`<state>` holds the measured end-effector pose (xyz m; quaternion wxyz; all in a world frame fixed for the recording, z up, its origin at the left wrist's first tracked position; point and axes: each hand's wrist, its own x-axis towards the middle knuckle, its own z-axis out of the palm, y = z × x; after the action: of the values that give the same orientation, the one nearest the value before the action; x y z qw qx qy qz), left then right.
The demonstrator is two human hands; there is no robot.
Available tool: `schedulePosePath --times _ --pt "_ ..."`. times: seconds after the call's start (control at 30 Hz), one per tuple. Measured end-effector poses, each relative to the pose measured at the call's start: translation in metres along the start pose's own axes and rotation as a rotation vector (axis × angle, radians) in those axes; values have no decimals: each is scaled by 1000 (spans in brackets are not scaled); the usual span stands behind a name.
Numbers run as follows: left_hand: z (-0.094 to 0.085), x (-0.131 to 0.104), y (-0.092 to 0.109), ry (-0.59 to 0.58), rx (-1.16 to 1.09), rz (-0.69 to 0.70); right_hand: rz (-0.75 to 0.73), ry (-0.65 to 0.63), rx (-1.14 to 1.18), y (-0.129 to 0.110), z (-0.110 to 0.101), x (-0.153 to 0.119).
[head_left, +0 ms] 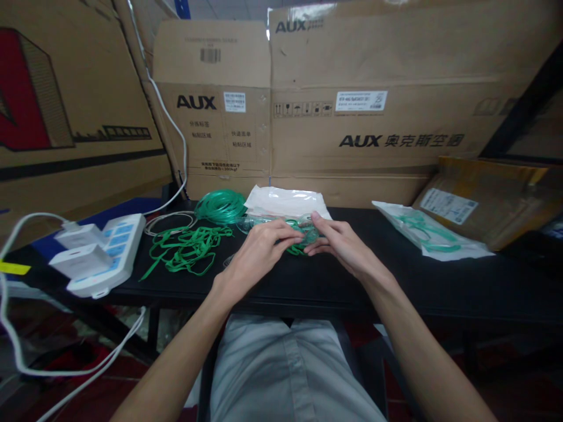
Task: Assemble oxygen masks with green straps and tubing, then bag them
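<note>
At the frame's centre, the left hand [263, 243] and right hand [342, 240] finger-pinch a translucent green, rounded plastic piece [311, 235], probably light, pliant and slippery, best held by its edges.

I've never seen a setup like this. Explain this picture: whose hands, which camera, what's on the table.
There is no machine here: a person works with two bare hands. The picture comes from a camera worn on the head, looking forward and down. The left hand and right hand hold a translucent greenish plastic piece between them; they hide much of it. On the black table lie, from the left, a white power strip, tangled green straps, a coil of green tubing, a white pouch and, to the right, a packet with green contents.
</note>
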<state>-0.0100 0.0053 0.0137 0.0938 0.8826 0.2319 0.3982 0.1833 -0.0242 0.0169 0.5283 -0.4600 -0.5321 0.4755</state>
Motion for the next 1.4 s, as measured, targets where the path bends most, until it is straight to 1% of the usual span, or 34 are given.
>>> schedulePosePath --times 0.1,0.23,0.37,0.6,0.67,0.8,0.97,1.03,1.13,1.2,1.27,1.4 --pt "1 1 2 0 19 -16 -9 22 -38 0 2 0" --pt "2 1 3 41 13 -52 8 26 -38 -1 4 -2" --pt "2 0 4 54 -55 -23 38 1 -3 -3 3 -3" --pt "0 -1 7 -19 -115 -13 105 -47 13 -3 1 -3" --pt "0 0 8 -23 -134 -20 119 -77 16 -3 2 -4" --pt "-5 0 9 -29 -145 -40 115 -141 36 -4 1 -5" --pt "-12 -1 6 -80 -174 -99 94 -150 -4 -4 -1 -5" --pt "-12 -1 4 -79 -182 -132 22 -104 -93 -3 -2 -4" --pt "-10 -1 0 -68 -213 -152 -193 60 -312 -5 -3 -6" --pt "-8 -1 -2 -61 -215 -158 -313 138 -426 -9 -3 -10" --pt "-7 -1 -4 -60 -195 -171 -397 135 -487 -13 -2 -14" --pt "-6 -1 -4 -81 -168 -192 -523 28 -547 -12 3 -16"
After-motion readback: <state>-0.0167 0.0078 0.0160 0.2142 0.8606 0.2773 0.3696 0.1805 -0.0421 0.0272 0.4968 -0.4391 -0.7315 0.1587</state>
